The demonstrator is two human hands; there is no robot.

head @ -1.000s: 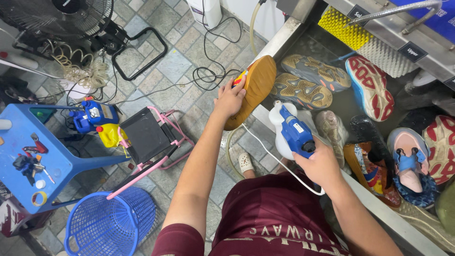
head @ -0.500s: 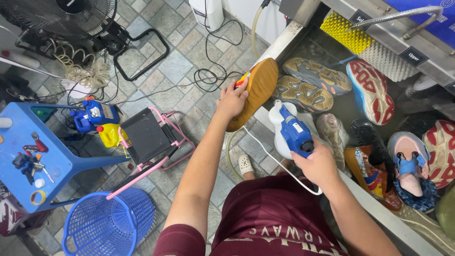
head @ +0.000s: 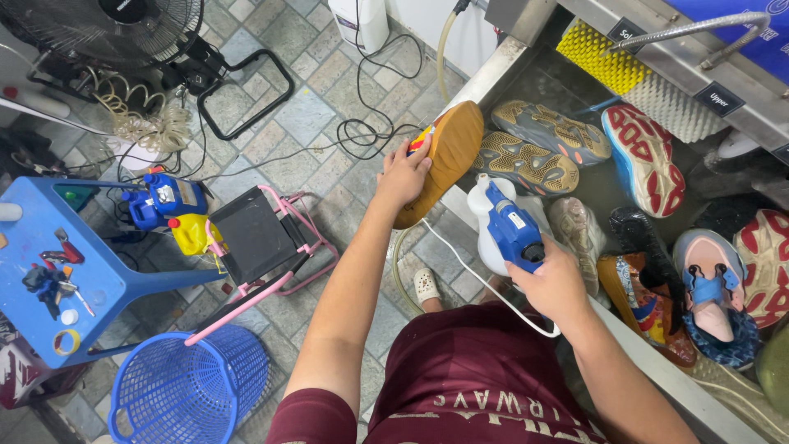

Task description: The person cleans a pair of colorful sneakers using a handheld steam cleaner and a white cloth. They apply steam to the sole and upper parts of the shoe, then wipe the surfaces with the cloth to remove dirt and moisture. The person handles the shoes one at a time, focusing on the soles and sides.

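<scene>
Head view, the only view supplied. Landmark: the long stainless-steel wash trough (head: 493, 78), its near rim running diagonally from top centre to bottom right.

The left hand (head: 403, 177) is closed around the side of a tan, gum-soled shoe (head: 444, 156), held sole-up directly above the trough's near rim, toe pointing away from the trough towards the person. A red and yellow patch of upper shows under the fingers.

The right hand (head: 555, 284) is clenched on the grip of a blue electric sprayer with a white bottle (head: 501, 222), held just over the same rim, beside the shoe and apart from it. A white cord (head: 477, 275) runs from the sprayer down on the floor side of the rim.

Inside the trough: two brown-and-grey patterned trainers (head: 534, 144) lying sole-up, a white trainer with a red sole (head: 645, 156), and further mixed footwear towards the right end. A yellow-and-white bristle roller (head: 633, 78) is mounted on the trough's far wall.

On the floor side of the trough: black cables (head: 362, 131) on tile, a pink folding stool (head: 259, 238), a blue plastic basket (head: 189, 386), and a blue plastic table (head: 82, 271) carrying small tools.

Risks, as judged: the shoe is gripped at one side only, so wet fingers could let it drop onto the rim or floor. The trailing cord hangs near water and could snag the wrist. Spray drifting past the rim could reach the floor cables.
</scene>
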